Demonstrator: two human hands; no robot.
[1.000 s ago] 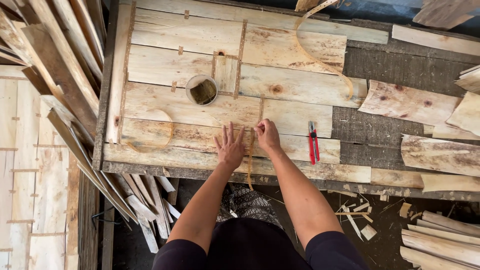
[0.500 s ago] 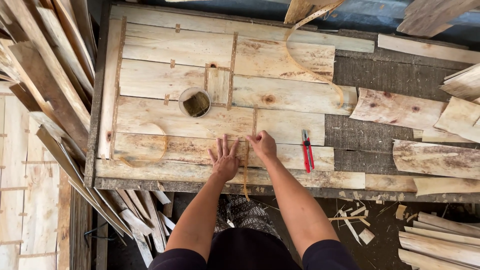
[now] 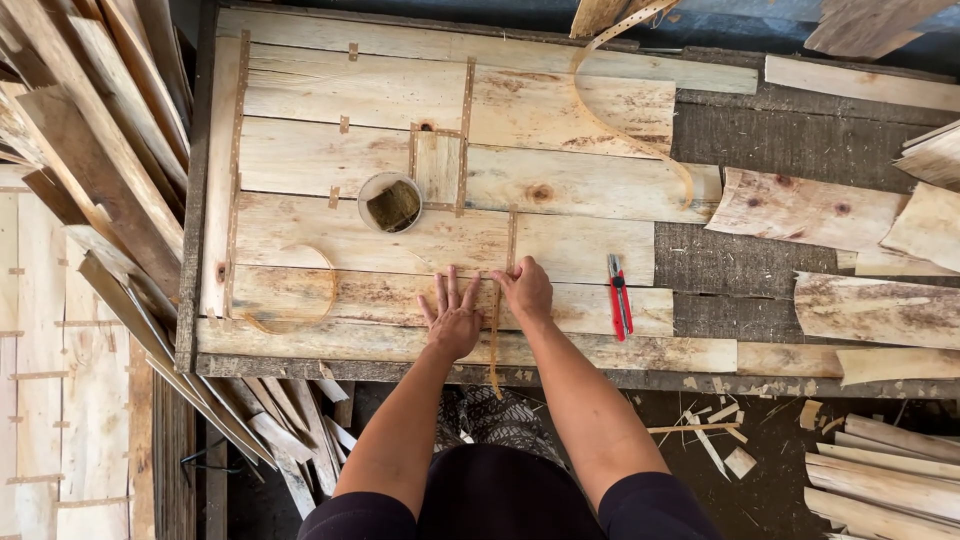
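- Pressing flat, left hand (image 3: 453,318) fingers spread beside the strip (image 3: 494,335) on the veneer sheet (image 3: 380,240).
- Right hand (image 3: 526,290) fingers curl, pinning the strip's top.
- Strip looks thin, light, floppy, likely brittle; hold near ends.

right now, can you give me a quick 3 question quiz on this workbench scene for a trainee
1. True or false: the left hand lies flat with fingers spread on the wooden sheets.
2. Which thing lies just to the right of the right hand? A) a hammer B) a red utility knife C) a paint brush
3. Fill in: the thin strip under the right hand runs down past the near edge of the ____.

Key
1. True.
2. B, the red utility knife.
3. Bench; the strip's lower end hangs over the front edge of the bench.
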